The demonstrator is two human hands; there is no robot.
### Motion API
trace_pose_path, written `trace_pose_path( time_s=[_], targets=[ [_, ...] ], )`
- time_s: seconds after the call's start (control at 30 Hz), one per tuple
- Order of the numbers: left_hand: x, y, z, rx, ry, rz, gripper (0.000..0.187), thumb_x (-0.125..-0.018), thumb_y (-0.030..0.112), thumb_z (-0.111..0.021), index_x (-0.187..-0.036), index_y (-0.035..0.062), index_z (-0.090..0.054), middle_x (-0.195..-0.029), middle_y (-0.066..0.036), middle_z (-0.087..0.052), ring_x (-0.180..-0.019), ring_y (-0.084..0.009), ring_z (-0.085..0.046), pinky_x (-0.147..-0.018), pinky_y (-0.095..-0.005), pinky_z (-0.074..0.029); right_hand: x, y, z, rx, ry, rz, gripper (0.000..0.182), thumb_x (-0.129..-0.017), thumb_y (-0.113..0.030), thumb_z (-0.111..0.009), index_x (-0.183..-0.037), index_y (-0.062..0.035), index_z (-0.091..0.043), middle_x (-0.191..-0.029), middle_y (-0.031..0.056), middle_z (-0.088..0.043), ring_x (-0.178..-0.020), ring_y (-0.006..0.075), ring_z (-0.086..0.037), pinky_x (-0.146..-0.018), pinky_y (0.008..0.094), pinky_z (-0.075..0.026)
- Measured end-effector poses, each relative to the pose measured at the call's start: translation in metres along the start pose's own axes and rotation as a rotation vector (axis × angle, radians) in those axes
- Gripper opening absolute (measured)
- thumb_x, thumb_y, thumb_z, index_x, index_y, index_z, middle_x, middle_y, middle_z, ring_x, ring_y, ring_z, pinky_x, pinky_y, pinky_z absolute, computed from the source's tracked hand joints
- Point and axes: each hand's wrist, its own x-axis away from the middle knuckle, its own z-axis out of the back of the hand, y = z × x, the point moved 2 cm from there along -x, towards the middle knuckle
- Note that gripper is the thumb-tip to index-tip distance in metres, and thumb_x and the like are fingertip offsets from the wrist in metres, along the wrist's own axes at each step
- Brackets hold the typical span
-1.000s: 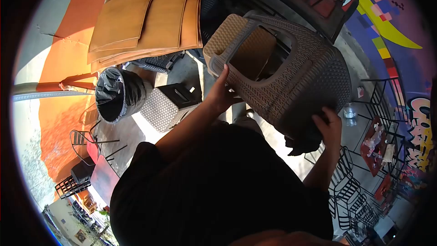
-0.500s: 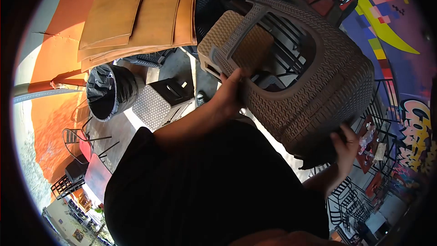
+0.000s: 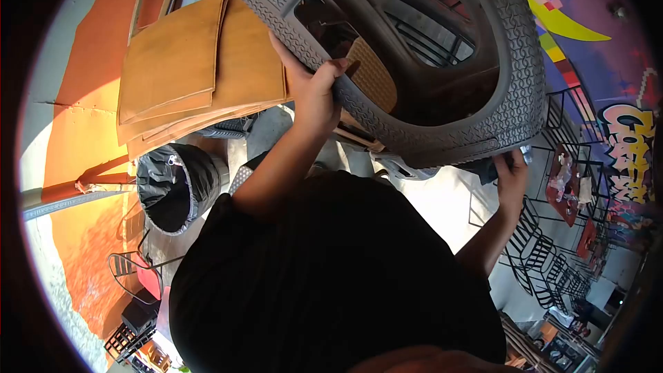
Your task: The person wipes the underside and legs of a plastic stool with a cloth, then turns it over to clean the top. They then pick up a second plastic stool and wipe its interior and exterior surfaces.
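Note:
A dark grey-brown plastic chair (image 3: 521, 41) with a woven-look texture is held up in front of me, tipped, its large side opening facing me. My left hand (image 3: 314, 93) is wrapped round the frame bar at the opening's left side, thumb on top. At the chair's lower right edge, my right hand (image 3: 511, 176) grips from below, its fingertips partly hidden. A dark, cloth-like piece (image 3: 481, 169) hangs beside those fingers; what it is I cannot make out. Through the opening shows a tan woven-look surface (image 3: 373, 72).
Orange-brown sheets (image 3: 169, 55) are stacked at the left, above a bin with a black liner (image 3: 166, 186). Black metal chairs (image 3: 542, 255) and a red table (image 3: 563, 186) with litter on it stand at the right, near a painted wall (image 3: 621, 76).
The chair has been raised and turned, so its opening now faces me more fully. My left hand has moved up and left with it; my right hand has risen slightly at the lower edge.

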Motion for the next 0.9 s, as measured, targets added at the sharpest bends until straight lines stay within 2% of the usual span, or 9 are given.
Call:
trace_pose_path(
  time_s=[0.07,0.17,0.2,0.3,0.43,0.53,0.63,0.77,0.9],
  targets=[
    [-0.017,-0.005,0.020,-0.047,-0.004,-0.038,0.106,-0.077,-0.004,-0.057,-0.158,0.0350,-0.001,-0.137,-0.015,-0.042,-0.117,-0.0338,-0.058,-0.089,-0.0548,-0.054,0.009,-0.011,-0.014,0.062,0.089,-0.039,0.029,-0.096,-0.008,-0.066,-0.123,0.0005,-0.064,-0.094,0.0003,-0.058,-0.083,0.0059,-0.049,-0.074,0.0214,-0.040],
    [-0.035,-0.022,0.041,-0.134,0.057,0.042,0.107,-0.076,-0.005,-0.059,-0.159,0.0320,-0.001,-0.130,-0.015,-0.045,-0.112,-0.0305,-0.058,-0.088,-0.0530,-0.055,0.026,-0.005,-0.021,-0.121,0.315,-0.012,0.027,-0.098,-0.010,-0.064,-0.123,-0.0014,-0.065,-0.108,0.0030,-0.063,-0.098,0.0104,-0.053,-0.092,0.0263,-0.040],
    [-0.041,-0.027,0.045,-0.134,0.066,0.019,0.118,-0.073,-0.007,-0.065,-0.161,0.0236,0.007,-0.131,-0.016,-0.044,-0.095,-0.0242,-0.058,-0.081,-0.0380,-0.054,0.030,-0.002,-0.021,-0.158,0.354,-0.002,0.026,-0.098,-0.011,-0.064,-0.122,-0.0024,-0.066,-0.114,0.0037,-0.064,-0.103,0.0114,-0.053,-0.096,0.0264,-0.038],
    [-0.061,-0.034,0.050,-0.204,0.089,0.044,0.117,-0.074,-0.006,-0.066,-0.161,0.0215,0.005,-0.131,-0.016,-0.045,-0.101,-0.0246,-0.056,-0.083,-0.0389,-0.054,0.044,-0.002,-0.017,-0.114,0.415,-0.059,0.025,-0.098,-0.011,-0.063,-0.121,-0.0022,-0.067,-0.116,0.0048,-0.065,-0.105,0.0131,-0.055,-0.097,0.0275,-0.039],
    [-0.086,-0.041,0.041,-0.291,-0.021,0.068,0.123,-0.072,-0.005,-0.075,-0.162,0.0188,0.006,-0.136,-0.017,-0.045,-0.113,-0.0282,-0.055,-0.092,-0.0402,-0.053,0.050,-0.003,-0.013,-0.117,0.461,-0.046,0.023,-0.099,-0.014,-0.064,-0.118,-0.0021,-0.067,-0.106,0.0009,-0.063,-0.095,0.0102,-0.053,-0.091,0.0253,-0.040],
    [-0.099,-0.055,0.024,-0.249,-0.047,0.057,0.110,-0.073,-0.002,-0.080,-0.158,0.0143,-0.011,-0.132,-0.016,-0.050,-0.114,-0.0285,-0.058,-0.094,-0.0415,-0.052,0.053,-0.005,-0.014,-0.108,0.480,-0.048,0.024,-0.098,-0.016,-0.065,-0.117,-0.0019,-0.067,-0.100,0.0004,-0.061,-0.090,0.0095,-0.051,-0.087,0.0240,-0.040],
    [-0.114,-0.074,0.014,-0.270,-0.170,0.148,0.123,-0.075,0.005,-0.085,-0.161,0.0071,0.003,-0.143,-0.022,-0.045,-0.123,-0.0321,-0.054,-0.096,-0.0422,-0.052,0.050,-0.004,-0.010,-0.125,0.487,-0.022,0.024,-0.099,-0.018,-0.065,-0.117,-0.0020,-0.067,-0.099,0.0007,-0.061,-0.090,0.0095,-0.052,-0.086,0.0238,-0.041],
    [-0.104,-0.067,-0.003,-0.292,-0.127,0.189,0.119,-0.077,0.006,-0.084,-0.161,0.0043,0.001,-0.137,-0.023,-0.052,-0.117,-0.0326,-0.059,-0.095,-0.0415,-0.053,0.049,0.004,0.011,-0.124,0.451,-0.008,0.025,-0.099,-0.018,-0.064,-0.118,-0.0022,-0.066,-0.099,0.0011,-0.062,-0.092,0.0094,-0.053,-0.087,0.0243,-0.042],
    [-0.094,-0.071,0.006,-0.272,-0.035,0.104,0.103,-0.078,0.005,-0.082,-0.158,0.0041,-0.018,-0.135,-0.021,-0.055,-0.115,-0.0306,-0.061,-0.093,-0.0408,-0.054,0.043,0.020,0.046,-0.133,0.429,-0.004,0.025,-0.099,-0.017,-0.065,-0.119,-0.0023,-0.066,-0.102,0.0021,-0.063,-0.096,0.0104,-0.054,-0.091,0.0255,-0.042]
  ],
)
